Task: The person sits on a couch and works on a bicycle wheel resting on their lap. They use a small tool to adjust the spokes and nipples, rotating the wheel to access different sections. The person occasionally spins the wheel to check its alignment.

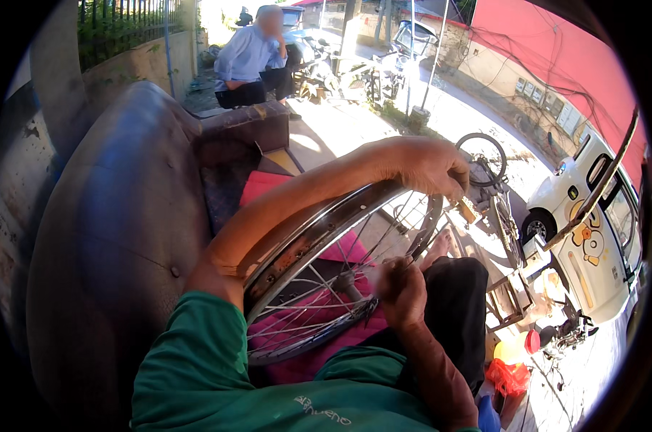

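A bare bicycle wheel (297,253) leans tilted across my lap, without a tyre; its metal rim has brownish, worn patches. Thin spokes run to the hub (349,282). My left forearm lies along the upper rim, and my left hand (435,169) bends over its far side with curled fingers. Just below those fingers is a small yellowish-brown piece (468,210); I cannot tell whether they touch it. Beside the hub, my right hand (401,291) is closed among the spokes at the wheel's right side. Its fingertips are blurred, and what they hold is hidden.
A worn dark sofa (117,237) with a pink cloth (261,186) surrounds me on the left. Ahead sits a person (250,61). On the right are a bicycle (504,216), a white van (592,230), a wooden frame (509,299) and a red plastic bag (508,376).
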